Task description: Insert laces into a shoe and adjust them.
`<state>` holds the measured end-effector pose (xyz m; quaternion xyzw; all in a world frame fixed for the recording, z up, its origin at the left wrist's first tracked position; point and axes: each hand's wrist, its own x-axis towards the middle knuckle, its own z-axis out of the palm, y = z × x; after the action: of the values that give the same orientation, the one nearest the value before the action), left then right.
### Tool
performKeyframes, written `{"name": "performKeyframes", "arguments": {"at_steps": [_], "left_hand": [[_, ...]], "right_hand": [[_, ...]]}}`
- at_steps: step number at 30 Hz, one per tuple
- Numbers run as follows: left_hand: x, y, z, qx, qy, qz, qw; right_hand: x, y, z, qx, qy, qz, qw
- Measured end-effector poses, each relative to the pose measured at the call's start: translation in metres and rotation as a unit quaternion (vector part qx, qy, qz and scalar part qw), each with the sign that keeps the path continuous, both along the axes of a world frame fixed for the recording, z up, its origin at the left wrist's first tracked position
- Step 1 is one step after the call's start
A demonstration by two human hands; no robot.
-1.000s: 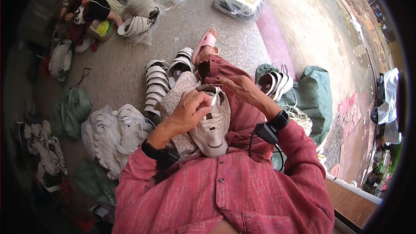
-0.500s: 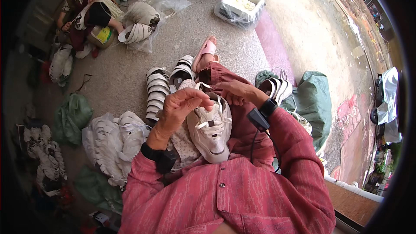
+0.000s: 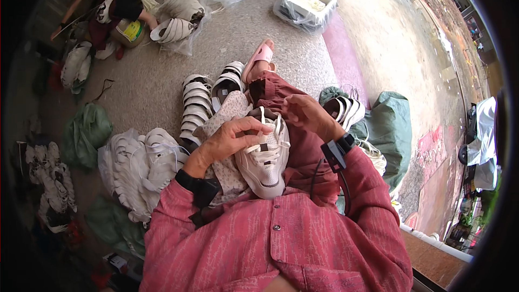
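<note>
A white sneaker [image 3: 266, 172] lies on my lap, toe toward me, with a pale shoelace [image 3: 277, 125] partly threaded and a stretch of it standing up near the opening. My left hand [image 3: 233, 139] is over the left side of the lacing, thumb and forefinger pinched on something too small to make out, close to the lace. To the right of the shoe's opening, my right hand [image 3: 309, 116] is raised with bent fingers apart; I see nothing in it. A patterned cloth [image 3: 224, 176] lies under the sneaker's left side.
Stacked white shoe uppers [image 3: 195, 109] stand left of my legs, and bagged white uppers [image 3: 135, 170] lie nearer. Green sacks [image 3: 388, 135] and more uppers [image 3: 354, 109] are at the right. Ahead is a white tub [image 3: 311, 5] in plastic. A co-worker [image 3: 121, 5] sits far left.
My left hand has come down and right onto the lacing. My right hand has lifted and drawn right, away from the shoe's opening. The co-worker's arm has stretched outward to the left.
</note>
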<state>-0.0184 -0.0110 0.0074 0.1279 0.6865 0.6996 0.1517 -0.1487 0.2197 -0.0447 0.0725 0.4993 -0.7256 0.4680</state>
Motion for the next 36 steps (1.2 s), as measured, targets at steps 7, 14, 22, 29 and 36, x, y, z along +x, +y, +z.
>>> {"name": "performKeyframes", "arguments": {"at_steps": [7,14,22,29,36], "left_hand": [[0.0,0.003,-0.004,-0.023,0.053,0.011,0.998],[-0.003,0.005,-0.01,-0.04,0.062,-0.009,0.997],[0.0,0.005,-0.022,0.054,-0.05,0.018,0.997],[-0.001,0.009,-0.011,-0.121,0.066,0.01,0.99],[0.01,0.017,-0.054,-0.388,0.472,0.115,0.783]], "right_hand": [[0.017,-0.004,0.037,0.251,0.338,0.242,0.874],[0.01,-0.009,0.019,0.324,0.427,0.232,0.811],[0.027,-0.014,0.041,0.204,0.339,0.063,0.916],[0.054,-0.008,0.078,0.012,0.146,-0.045,0.988],[0.081,-0.057,0.133,-0.05,0.687,0.217,0.692]]}}
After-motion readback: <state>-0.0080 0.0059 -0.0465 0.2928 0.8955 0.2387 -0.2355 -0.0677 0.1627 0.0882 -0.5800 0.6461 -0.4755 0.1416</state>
